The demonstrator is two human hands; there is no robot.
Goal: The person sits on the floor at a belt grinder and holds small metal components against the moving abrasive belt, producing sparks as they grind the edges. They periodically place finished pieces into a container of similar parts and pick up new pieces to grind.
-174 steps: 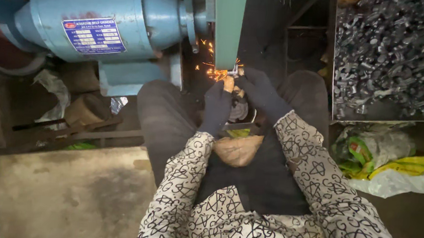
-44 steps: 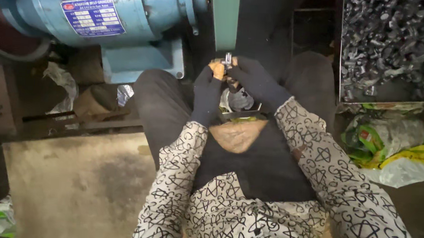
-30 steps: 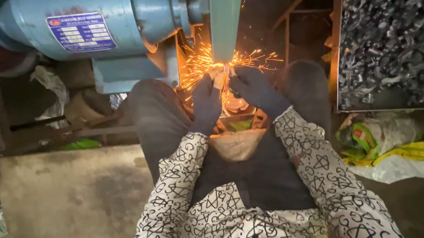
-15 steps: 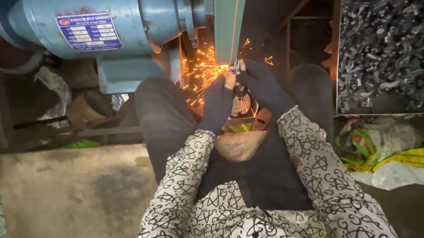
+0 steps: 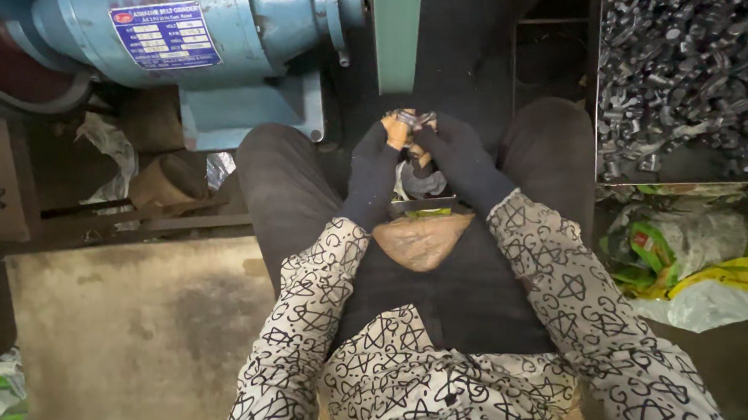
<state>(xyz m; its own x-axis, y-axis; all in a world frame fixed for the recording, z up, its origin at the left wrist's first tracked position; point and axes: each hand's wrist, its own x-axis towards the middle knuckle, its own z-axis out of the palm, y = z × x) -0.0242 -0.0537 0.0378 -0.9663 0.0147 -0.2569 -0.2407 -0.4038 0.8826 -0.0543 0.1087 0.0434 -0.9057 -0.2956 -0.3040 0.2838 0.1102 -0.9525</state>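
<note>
Both gloved hands, left hand (image 5: 384,146) and right hand (image 5: 451,150), pinch a small metal part (image 5: 415,118) below the green belt (image 5: 394,30).

A large blue metal motor housing (image 5: 186,34) stood at the far left above a worn, stained grey floor slab (image 5: 133,325), while a dark tray heaped with small grey metal pieces (image 5: 693,82) filled the far right, with crumpled green, yellow and white plastic bags (image 5: 699,264) just near of it.
</note>
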